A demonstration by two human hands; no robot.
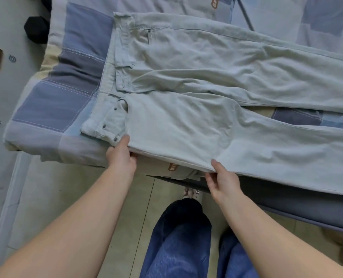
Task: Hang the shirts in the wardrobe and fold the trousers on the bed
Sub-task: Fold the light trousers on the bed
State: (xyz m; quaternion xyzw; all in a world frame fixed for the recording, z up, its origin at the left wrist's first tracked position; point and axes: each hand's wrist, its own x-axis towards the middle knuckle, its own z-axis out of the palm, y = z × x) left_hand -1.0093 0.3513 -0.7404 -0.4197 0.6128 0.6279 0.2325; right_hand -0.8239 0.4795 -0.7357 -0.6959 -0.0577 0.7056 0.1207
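Pale grey-green trousers (186, 81) lie spread flat on the bed (52, 101), waistband to the left and both legs running off to the right. My left hand (121, 155) pinches the near edge of the trousers just below the waistband, thumb on top. My right hand (221, 177) grips the same near edge farther along the near leg, fingers under the cloth. No shirt and no wardrobe are in view.
A patchwork blue, grey and cream cover lies on the bed. A thin dark rod (247, 15) lies at the far top. A black dumbbell (36, 29) sits on the floor at upper left. My legs in blue jeans (178, 243) stand on the tiled floor.
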